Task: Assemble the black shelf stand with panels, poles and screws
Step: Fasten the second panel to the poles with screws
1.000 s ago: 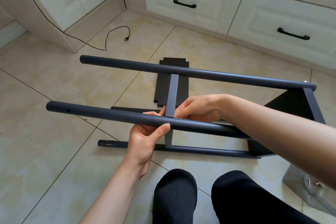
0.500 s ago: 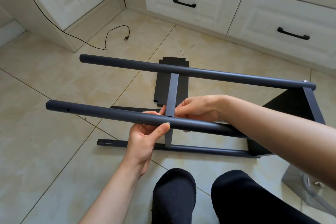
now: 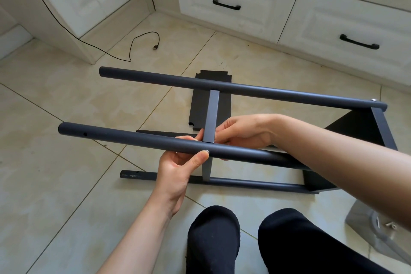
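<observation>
Clear plastic bag at the right floor edge is seen to contain small screws. The near pole of the shelf stand lying sideways on the floor is clasped from below by the left hand; the middle panel edge is pinched by the right hand.

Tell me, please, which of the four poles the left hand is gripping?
The near upper pole: the left hand wraps it beside the middle panel; the others go ungripped.
</observation>
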